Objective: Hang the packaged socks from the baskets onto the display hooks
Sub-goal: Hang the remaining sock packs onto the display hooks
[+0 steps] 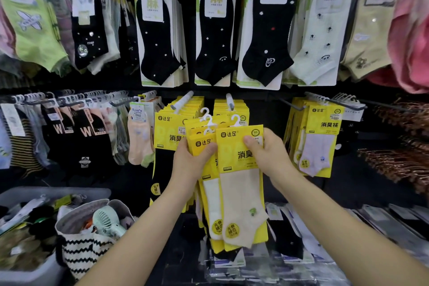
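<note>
Judging overall, the task stood part done: yellow packs point(167, 130) already hung on the two middle display hooks point(183, 101), and a bundle of packaged socks point(211, 195) was held just in front of them, not yet hung. The left hand point(192, 162) gripped the rear packs point(202, 144), thumb closed over their face. The right hand point(271, 158) pinched the front pack point(241, 193) near its top, thumb on the face, fingers hidden behind. Further stock appeared to lie in the baskets point(81, 253)
</note>
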